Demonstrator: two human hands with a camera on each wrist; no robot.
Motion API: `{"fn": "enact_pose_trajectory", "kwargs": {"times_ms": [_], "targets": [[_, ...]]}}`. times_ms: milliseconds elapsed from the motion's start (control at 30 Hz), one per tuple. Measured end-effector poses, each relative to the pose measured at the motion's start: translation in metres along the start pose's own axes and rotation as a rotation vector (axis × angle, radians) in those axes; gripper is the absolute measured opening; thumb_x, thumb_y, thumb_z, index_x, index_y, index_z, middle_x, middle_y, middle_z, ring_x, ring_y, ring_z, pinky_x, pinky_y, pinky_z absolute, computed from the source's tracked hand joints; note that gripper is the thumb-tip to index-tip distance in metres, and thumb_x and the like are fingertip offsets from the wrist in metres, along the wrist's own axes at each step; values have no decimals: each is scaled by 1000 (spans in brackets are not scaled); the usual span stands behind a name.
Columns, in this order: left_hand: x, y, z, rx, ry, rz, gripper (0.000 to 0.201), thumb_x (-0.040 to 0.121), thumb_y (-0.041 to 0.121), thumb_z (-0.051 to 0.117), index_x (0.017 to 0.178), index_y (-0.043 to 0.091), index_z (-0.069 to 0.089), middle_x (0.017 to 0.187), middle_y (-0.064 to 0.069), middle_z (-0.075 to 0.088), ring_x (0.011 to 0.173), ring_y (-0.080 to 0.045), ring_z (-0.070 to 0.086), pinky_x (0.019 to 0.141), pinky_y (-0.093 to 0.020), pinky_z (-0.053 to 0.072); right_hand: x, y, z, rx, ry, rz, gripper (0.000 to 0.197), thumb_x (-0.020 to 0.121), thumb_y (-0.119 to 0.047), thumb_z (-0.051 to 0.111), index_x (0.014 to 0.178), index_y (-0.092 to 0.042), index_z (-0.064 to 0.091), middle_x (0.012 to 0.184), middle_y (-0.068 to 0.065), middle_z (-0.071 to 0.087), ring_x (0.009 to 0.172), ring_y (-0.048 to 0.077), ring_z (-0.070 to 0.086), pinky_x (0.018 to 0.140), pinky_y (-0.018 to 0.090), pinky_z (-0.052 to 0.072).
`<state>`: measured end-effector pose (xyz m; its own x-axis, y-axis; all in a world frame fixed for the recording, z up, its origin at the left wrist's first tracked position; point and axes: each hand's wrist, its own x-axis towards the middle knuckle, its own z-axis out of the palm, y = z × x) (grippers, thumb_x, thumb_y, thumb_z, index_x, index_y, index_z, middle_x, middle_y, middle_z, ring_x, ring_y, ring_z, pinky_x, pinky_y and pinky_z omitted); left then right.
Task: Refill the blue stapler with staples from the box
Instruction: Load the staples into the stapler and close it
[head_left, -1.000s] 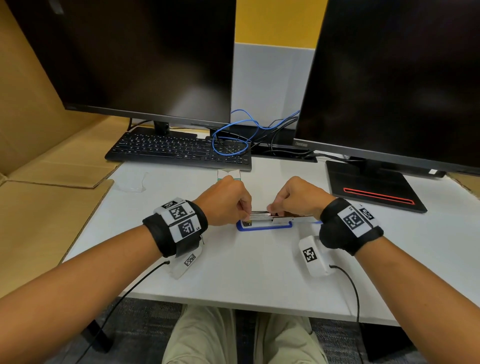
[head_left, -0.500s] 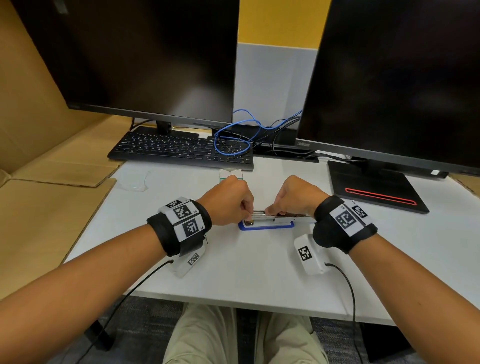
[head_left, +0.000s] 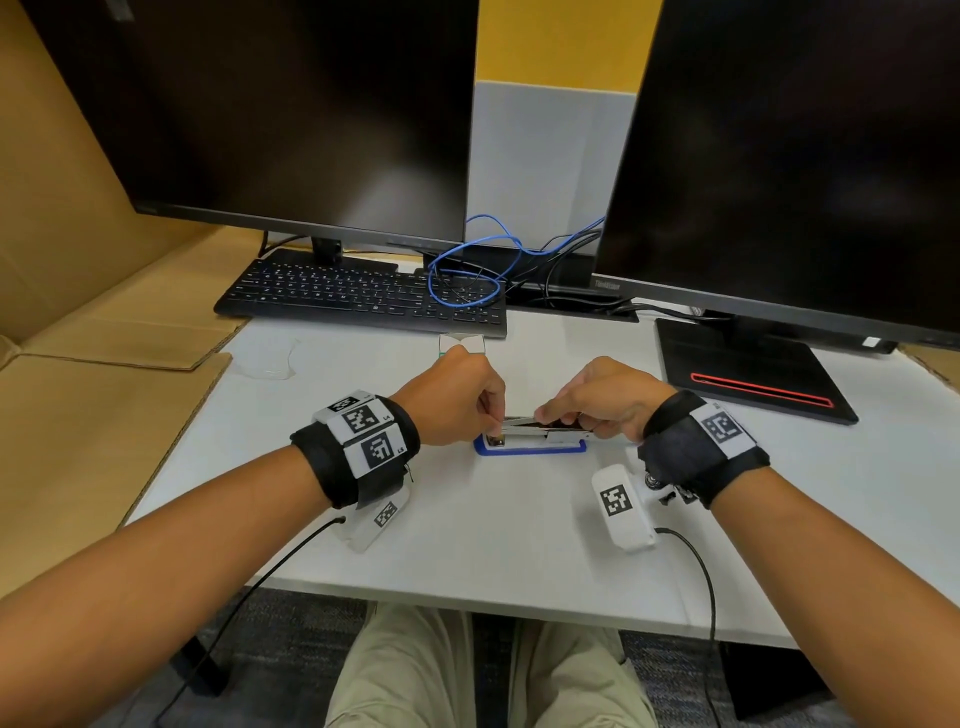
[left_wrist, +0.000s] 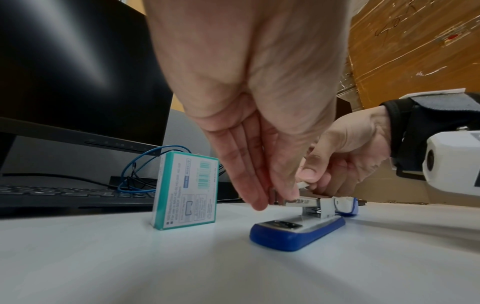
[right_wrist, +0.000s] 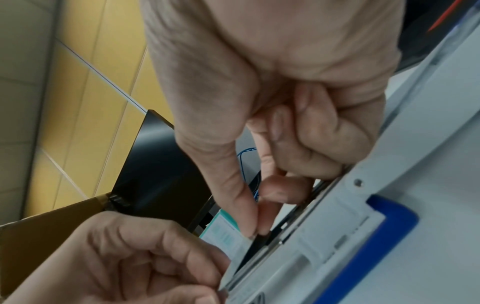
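The blue stapler (head_left: 530, 450) lies on the white desk (head_left: 467, 545) with its metal magazine open. My left hand (head_left: 496, 421) pinches the front end of the magazine (left_wrist: 298, 202). Just right of it, my right hand (head_left: 545, 415) pinches a staple strip (left_wrist: 302, 184) between thumb and forefinger, low over the magazine (right_wrist: 291, 230). The stapler's blue base (left_wrist: 293, 234) rests flat, and its lid (left_wrist: 345, 205) is swung back under my right hand. The teal and white staple box (left_wrist: 187, 191) stands on edge behind my left hand, partly hidden in the head view (head_left: 462, 343).
Two dark monitors (head_left: 291, 104) stand at the back with a black keyboard (head_left: 363, 296) and a blue cable loop (head_left: 462, 280). A black monitor base with a red line (head_left: 753, 374) sits at the right. Cardboard (head_left: 78, 389) borders the desk's left edge. A scrap of clear plastic (head_left: 270, 358) lies nearby.
Both hands stay at the stapler. My right wrist has shifted slightly left, so the swung-back lid is now hidden beneath it.
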<state>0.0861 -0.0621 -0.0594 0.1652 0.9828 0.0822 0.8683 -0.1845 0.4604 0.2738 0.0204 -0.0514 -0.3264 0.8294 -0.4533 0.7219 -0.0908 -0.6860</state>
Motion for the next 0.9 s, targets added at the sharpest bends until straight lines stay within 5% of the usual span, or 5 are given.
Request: {"fn": "enact_pose_trajectory", "kwargs": {"times_ms": [167,367,600,700,900], "targets": [[0,1,0,-21,8,-6,9,78,15,79,83,7,78,76,-3,77,71,-11,72,73,-32,62,-2,2,-1,91,-20,-26,43,75,-16,82,106,11,71,64,4,52,48,13,28,45,24,21],[2,1,2,1,1,8,7,82,13,73,85,11,79,77,-3,77,72,-13,71,76,-34,61,-7,2,0,-24,15,-119,22,74,-19,85,86,-1,80,57,-1,56,49,13,34,41,20,26],[1,2,7,50,32,29,9,80,12,71,78,15,79,75,0,78,70,-14,71,75,-37,60,-8,-2,7,-85,58,-97,37,78,-37,80,88,-1,80,66,6,54,50,15,35,45,24,30],[0,2,7,59,37,22,8,80,12,71,78,16,78,76,2,77,72,-13,71,76,-38,60,-8,-3,11,-37,89,-79,42,77,-35,81,89,6,76,66,7,52,50,16,34,47,25,31],[0,5,4,46,40,6,7,83,16,70,87,14,75,79,0,76,75,-15,71,77,-39,60,-10,-6,10,117,38,-97,25,80,-25,79,71,-5,69,58,2,55,41,11,34,42,20,28]]}}
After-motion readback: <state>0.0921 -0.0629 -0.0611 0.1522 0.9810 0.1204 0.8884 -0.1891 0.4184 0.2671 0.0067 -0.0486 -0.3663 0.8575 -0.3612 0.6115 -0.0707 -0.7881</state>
